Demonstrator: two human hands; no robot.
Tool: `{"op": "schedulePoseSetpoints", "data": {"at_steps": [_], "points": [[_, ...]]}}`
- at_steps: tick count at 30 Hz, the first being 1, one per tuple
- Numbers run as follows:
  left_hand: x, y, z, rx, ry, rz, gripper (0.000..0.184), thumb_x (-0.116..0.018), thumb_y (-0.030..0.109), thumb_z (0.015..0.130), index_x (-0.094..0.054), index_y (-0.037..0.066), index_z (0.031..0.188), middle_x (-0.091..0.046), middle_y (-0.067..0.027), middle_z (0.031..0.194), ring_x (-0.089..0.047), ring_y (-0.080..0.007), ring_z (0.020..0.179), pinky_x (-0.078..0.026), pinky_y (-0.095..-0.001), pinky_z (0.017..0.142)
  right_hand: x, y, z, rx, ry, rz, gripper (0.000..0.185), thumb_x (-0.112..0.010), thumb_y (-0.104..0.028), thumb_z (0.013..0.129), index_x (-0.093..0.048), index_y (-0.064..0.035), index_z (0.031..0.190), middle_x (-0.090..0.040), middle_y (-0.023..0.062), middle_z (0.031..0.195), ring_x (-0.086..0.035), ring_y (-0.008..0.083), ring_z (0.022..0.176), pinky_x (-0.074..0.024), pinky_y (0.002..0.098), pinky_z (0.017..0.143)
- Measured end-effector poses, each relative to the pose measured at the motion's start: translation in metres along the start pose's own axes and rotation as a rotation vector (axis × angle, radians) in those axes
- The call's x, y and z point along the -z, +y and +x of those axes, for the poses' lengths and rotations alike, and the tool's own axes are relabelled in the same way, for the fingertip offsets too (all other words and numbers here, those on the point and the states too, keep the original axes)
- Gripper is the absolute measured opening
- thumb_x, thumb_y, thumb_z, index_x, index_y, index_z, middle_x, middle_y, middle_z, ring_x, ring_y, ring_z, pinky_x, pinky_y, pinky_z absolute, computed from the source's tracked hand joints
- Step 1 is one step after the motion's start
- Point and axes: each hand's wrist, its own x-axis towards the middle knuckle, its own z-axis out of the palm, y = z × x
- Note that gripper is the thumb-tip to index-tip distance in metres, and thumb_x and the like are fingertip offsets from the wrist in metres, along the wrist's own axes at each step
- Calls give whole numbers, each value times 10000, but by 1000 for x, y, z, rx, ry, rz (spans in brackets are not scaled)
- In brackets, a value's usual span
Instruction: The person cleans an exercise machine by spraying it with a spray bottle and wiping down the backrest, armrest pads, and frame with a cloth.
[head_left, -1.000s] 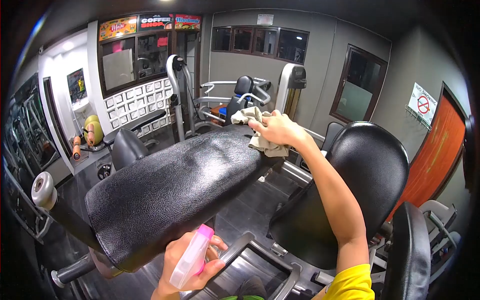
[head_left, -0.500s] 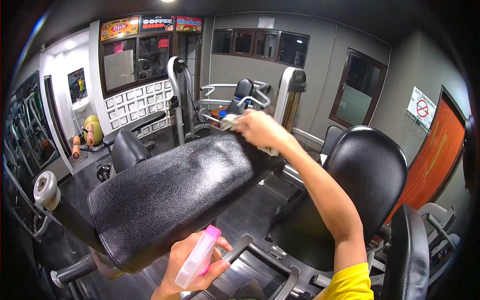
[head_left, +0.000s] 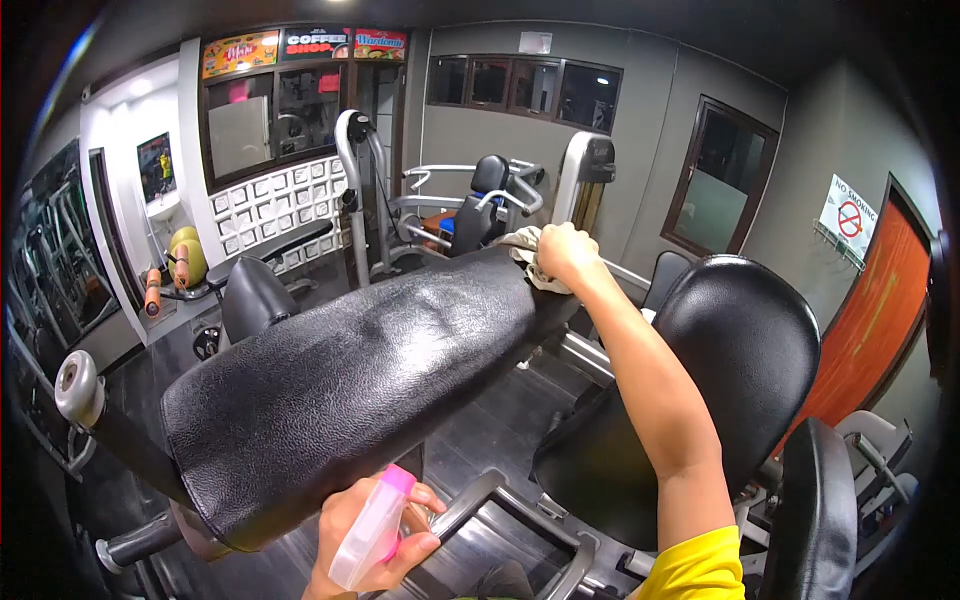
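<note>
A long black padded cushion of a gym machine spans the middle of the view, with wrinkles and a bright sheen on its top. At its far right end my right hand grips a pale, crumpled cloth, pressed against the pad's edge. Below the pad's near side, my left hand is wrapped around a spray bottle with a pink and whitish translucent head. The bottle's lower body is hidden by the hand and the frame's bottom edge.
A black seat back stands right of my right arm. Grey metal bars run below the pad. A grey-capped roller sticks out at the left. Another machine stands behind, and an orange door is at the right.
My right hand and the cloth have moved right, from the pad's upper surface to its far right end. My left hand with the spray bottle has shifted slightly left and down.
</note>
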Motion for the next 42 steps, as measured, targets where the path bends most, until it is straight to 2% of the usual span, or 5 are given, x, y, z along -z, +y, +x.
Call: {"op": "schedulePoseSetpoints", "data": {"at_steps": [2, 12, 24, 30, 42], "points": [[2, 0, 1, -18, -39, 47, 423, -765, 214, 736, -524, -19, 993, -615, -191, 803, -615, -169, 560, -493, -260, 531, -3, 5, 6, -127, -87, -32, 324, -639, -210, 784, -647, -62, 1072, -621, 134, 1060, -594, 279, 1043, -499, 364, 876], [3, -1, 7, -77, -86, 58, 376, -745, 48, 729, -508, -71, 996, -646, -173, 755, -656, -172, 610, -517, -254, 573, 41, -57, -67, 995, -7, 659, 190, -564, -98, 862, -623, 1, 1014, -573, 170, 1026, -562, 362, 973, -441, 403, 846], [7, -3, 7, -92, -147, 151, 361, -736, 13, 721, -539, -39, 1020, -661, -140, 807, -632, -124, 558, -496, -231, 551, -6, -15, 38, -15, -83, 85, 290, -637, -172, 762, -677, -107, 1042, -668, 131, 1039, -637, 296, 986, -515, 374, 833], [7, -1, 7, -64, -152, 149, 374, -736, 2, 719, -541, -39, 1036, -664, -135, 852, -641, -129, 574, -507, -241, 597, -27, -15, 74, -126, -178, 79, 340, -678, -216, 757, -672, -99, 1076, -646, 83, 1140, -614, 228, 1071, -493, 376, 869], [7, -2, 7, -67, -164, 172, 350, -750, 39, 738, -559, -31, 1023, -659, -110, 853, -644, -118, 592, -504, -239, 587, -1, -54, 62, 652, -466, 276, 420, -500, -367, 899, -661, -14, 1060, -668, 165, 1009, -649, 301, 888, -510, 378, 757]]}}
